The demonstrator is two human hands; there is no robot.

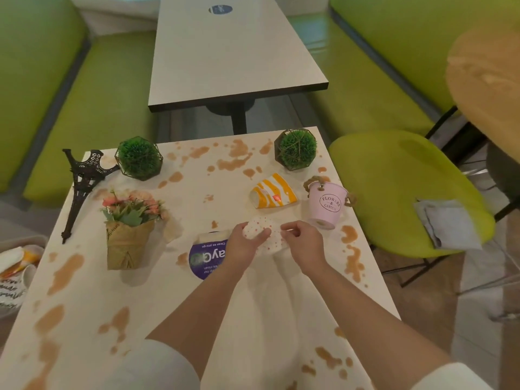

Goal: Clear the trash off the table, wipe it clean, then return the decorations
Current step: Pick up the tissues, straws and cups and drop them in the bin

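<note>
Both hands meet over a white paper wrapper with red dots (263, 225) in the middle of the stained white table (174, 311). My left hand (243, 246) grips its left side and my right hand (302, 244) pinches its right edge. Beyond them a crushed orange-and-white striped cup (274, 194) lies on its side. Decorations stand around: a dark Eiffel Tower model (81, 187), a paper-wrapped flower bouquet (129, 226), two green ball plants in wire frames (139, 159) (297, 149), and a tipped pink bucket (327, 205).
Brown spills cover the table. A purple round sticker (204, 258) is on the tabletop beside my left hand. A bin with paper trash (17, 274) sits at the left edge. A green chair with a folded grey cloth (444, 223) stands at the right.
</note>
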